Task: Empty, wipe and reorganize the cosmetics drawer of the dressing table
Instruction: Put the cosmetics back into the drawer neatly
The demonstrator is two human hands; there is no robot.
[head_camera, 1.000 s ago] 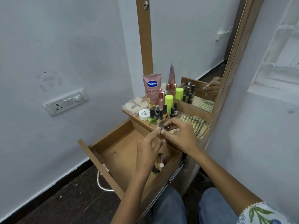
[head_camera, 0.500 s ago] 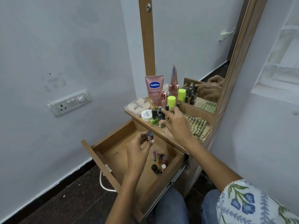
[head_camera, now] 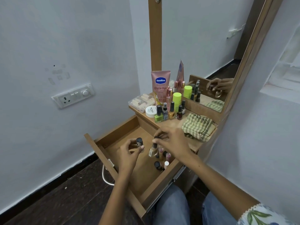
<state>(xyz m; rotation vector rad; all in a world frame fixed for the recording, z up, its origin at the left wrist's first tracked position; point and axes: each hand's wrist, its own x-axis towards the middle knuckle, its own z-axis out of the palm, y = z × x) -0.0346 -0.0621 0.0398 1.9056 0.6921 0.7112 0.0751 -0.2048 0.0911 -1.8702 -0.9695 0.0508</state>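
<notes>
Two hands over open drawer [head_camera: 113, 138]. Left hand [head_camera: 128, 153] pinches dark-capped bottle [head_camera: 139, 142], upright. Right hand [head_camera: 173, 143] grips beige bottle [head_camera: 153, 150] by cap, hanging tilted.

1. we count two hands: left hand [head_camera: 129, 153], right hand [head_camera: 174, 143].
2. one open drawer [head_camera: 113, 138].
3. five nail polish bottles [head_camera: 172, 111] standing on the table [head_camera: 177, 123].
4. one pink tube [head_camera: 160, 86], one white jar [head_camera: 150, 111], one checked cloth [head_camera: 198, 127].
5. one clear box [head_camera: 141, 102].
</notes>
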